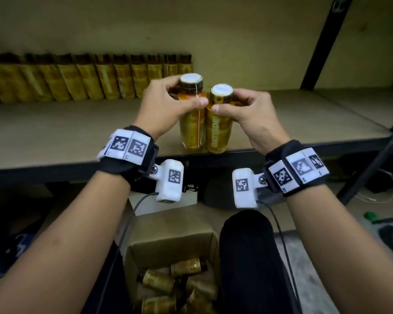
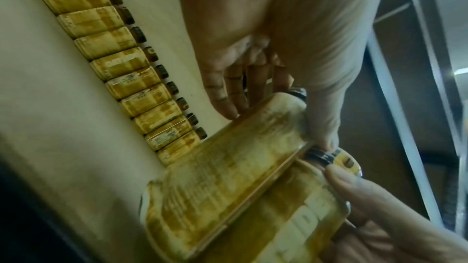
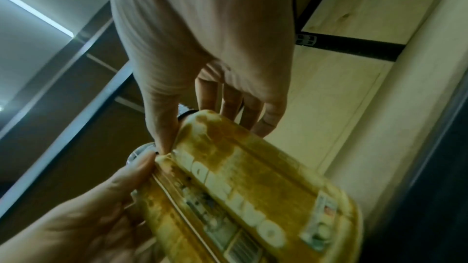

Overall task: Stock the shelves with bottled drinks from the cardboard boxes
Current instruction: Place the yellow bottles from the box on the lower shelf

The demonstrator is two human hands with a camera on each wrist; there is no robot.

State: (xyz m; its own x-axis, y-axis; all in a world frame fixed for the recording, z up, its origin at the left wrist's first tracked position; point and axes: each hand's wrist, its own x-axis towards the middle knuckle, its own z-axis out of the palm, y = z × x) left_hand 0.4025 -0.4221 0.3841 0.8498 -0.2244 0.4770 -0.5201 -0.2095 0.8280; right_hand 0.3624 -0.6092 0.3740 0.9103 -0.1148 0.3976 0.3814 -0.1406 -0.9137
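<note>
Amber bottles, two, upright and touching at shelf (image 1: 55,123) front edge | left bottle (image 1: 192,123) gripped at shoulder by left hand (image 1: 166,105) | right bottle (image 1: 217,130) gripped by right hand (image 1: 247,114) | bottle row (image 1: 89,80) lined at back | box (image 1: 168,250) below, bottles inside

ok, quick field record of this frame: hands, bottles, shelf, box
left hand: grips left bottle near its cap
right hand: grips right bottle near its cap
bottles: upright, side by side, touching, at the shelf front edge
back row: same bottles lined along the shelf's rear, left part
cardboard box: open, below the shelf, more bottles lying inside
</note>
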